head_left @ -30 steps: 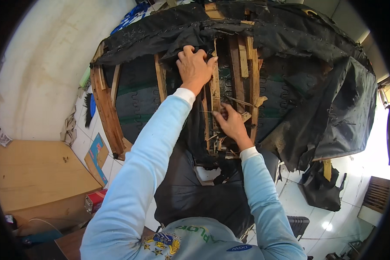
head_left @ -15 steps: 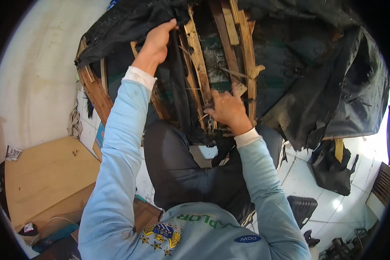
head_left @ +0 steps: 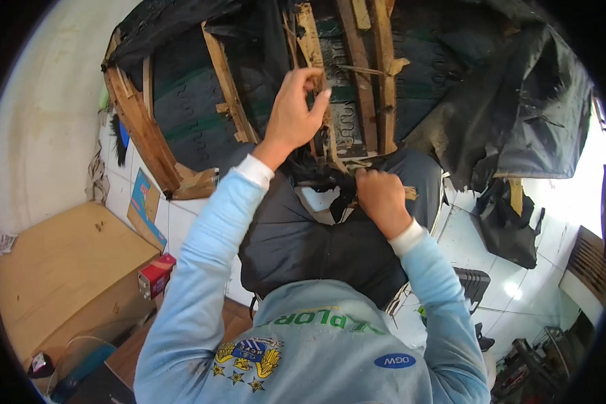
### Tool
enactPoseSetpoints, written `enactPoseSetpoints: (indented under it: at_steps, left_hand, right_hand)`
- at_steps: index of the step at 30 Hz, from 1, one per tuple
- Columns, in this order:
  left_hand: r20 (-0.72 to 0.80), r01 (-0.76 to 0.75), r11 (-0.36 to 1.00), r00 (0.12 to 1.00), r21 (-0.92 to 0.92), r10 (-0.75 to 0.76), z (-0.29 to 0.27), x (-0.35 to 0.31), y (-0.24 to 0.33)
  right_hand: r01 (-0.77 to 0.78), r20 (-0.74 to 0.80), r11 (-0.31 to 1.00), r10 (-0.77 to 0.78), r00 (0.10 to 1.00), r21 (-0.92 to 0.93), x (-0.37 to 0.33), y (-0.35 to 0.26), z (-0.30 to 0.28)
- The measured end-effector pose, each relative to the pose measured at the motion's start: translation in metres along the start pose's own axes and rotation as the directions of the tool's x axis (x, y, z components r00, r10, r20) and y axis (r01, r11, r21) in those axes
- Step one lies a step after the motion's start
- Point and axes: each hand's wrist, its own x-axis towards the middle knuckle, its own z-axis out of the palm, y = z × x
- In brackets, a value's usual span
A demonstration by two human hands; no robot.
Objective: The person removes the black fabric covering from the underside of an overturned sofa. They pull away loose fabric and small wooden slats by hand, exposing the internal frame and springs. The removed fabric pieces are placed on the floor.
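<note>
In front of me a furniture frame lies with its underside exposed, showing wooden slats, zigzag springs and torn black fabric. My left hand is over a splintered slat near the middle, thumb and fingers apart and curved, with nothing visible in it. Lower and to the right, my right hand is closed in a fist above my thigh. A short light piece of wood pokes out beside the fist; its rest is hidden by the hand. Dark fabric scraps hang between my knees.
A tan wooden board stands at the left, with a red box by its corner. White floor tiles show on the right, where a dark cloth scrap hangs and a black case lies.
My left hand has let go of the black fabric at the upper left and come down toward the middle. My right hand has pulled back from the slats toward me and closed.
</note>
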Motion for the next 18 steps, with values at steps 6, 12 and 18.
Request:
enactPoseSetpoints:
  at_steps: [6, 12, 18]
  left_hand:
    - [0.279, 0.582, 0.678, 0.812, -0.449, -0.512, 0.022, -0.026, -0.030]
    - [0.348, 0.610, 0.503, 0.779, -0.612, -0.521, 0.054, -0.010, -0.023]
    - [0.284, 0.557, 0.601, 0.823, -0.574, -0.492, 0.076, -0.008, -0.048]
  right_hand:
    - [-0.226, 0.002, 0.835, 0.260, 0.966, 0.501, -0.019, 0.036, -0.128]
    - [-0.461, -0.512, 0.825, 0.564, 0.648, 0.327, 0.040, 0.151, -0.123]
    - [-0.005, -0.544, 0.749, 0.486, 0.685, 0.663, 0.111, 0.053, -0.043]
